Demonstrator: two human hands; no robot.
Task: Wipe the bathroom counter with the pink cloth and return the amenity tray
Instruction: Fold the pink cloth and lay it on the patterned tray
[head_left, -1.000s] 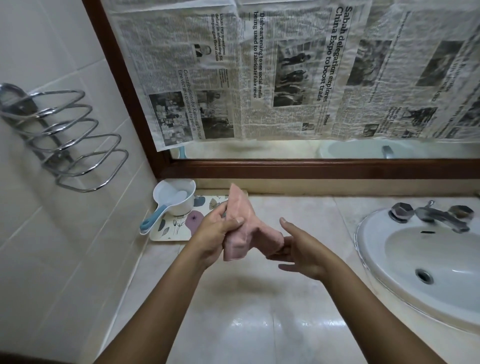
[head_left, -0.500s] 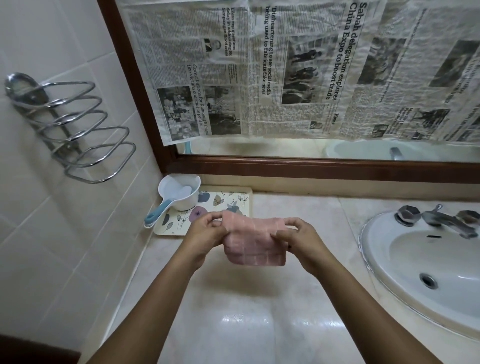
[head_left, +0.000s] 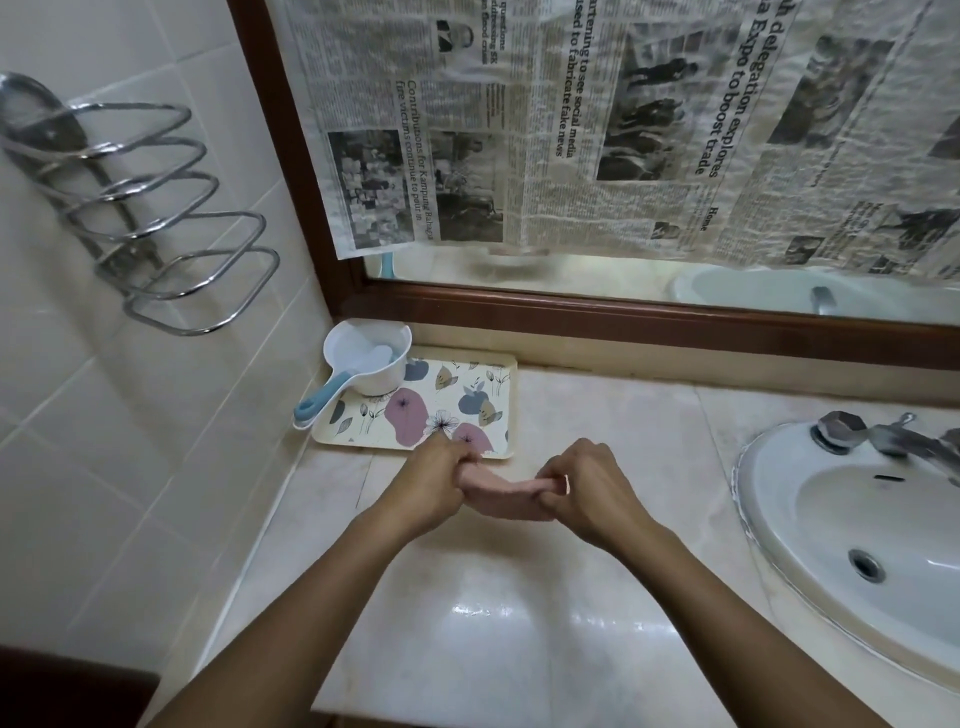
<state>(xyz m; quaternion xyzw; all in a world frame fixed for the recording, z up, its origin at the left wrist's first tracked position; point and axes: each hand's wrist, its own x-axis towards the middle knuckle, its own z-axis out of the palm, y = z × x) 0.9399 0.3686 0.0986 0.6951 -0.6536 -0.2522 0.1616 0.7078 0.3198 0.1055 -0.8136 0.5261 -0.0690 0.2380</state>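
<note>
Both hands are gripping the pink cloth (head_left: 498, 493) over the middle of the worktop (head_left: 519, 634). The left hand (head_left: 434, 486) is pinching the cloth's left end with curled fingers, and the right hand (head_left: 589, 493) is curling around its right end, so the cloth is stretching between them as a narrow folded band. Whether it is touching the stone beneath cannot be told.

Just behind the left hand, the amenity tray (head_left: 501, 410) is sitting in the back left corner of the worktop, and that hand's knuckles are hiding part of its near edge. A white dipper (head_left: 371, 364) with a blue handle is standing on the tray's back left part, its handle jutting over the left rim toward the tiled wall (head_left: 104, 467).

To the right, well apart from the hands, a white sink (head_left: 831, 519) is sitting in the worktop, with a metal tap (head_left: 883, 441) at its back rim. A wooden-framed mirror (head_left: 623, 317) is running along the back wall, and newspaper sheets (head_left: 571, 130) are covering most of its glass, leaving a strip bare at the bottom. A chrome wire rack (head_left: 171, 234) is projecting from the left wall, above the tray. Light is glinting on the polished stone between the forearms.
</note>
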